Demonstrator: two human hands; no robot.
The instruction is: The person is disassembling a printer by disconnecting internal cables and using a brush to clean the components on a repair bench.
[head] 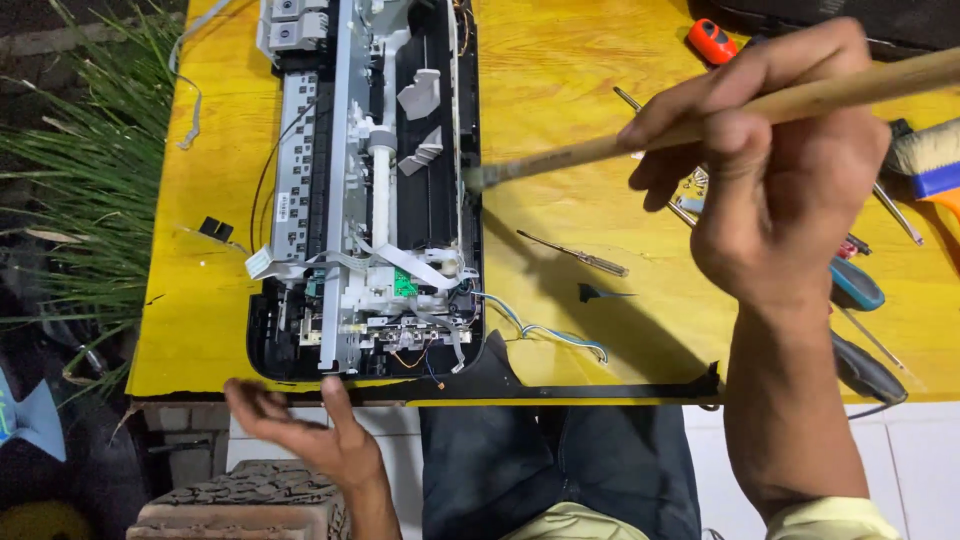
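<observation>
An opened printer with its cover off lies on a yellow table; rollers, white plastic parts and wires show inside. My right hand grips a long wooden-handled brush. The brush's bristle tip touches the printer's right edge. My left hand hovers below the table's front edge, palm up, fingers spread, holding nothing.
A small screwdriver and a blue-white wire lie right of the printer. More screwdrivers, a wide paintbrush and an orange tool sit at the right. A black plastic strip rests along the front edge. Grass grows at the left.
</observation>
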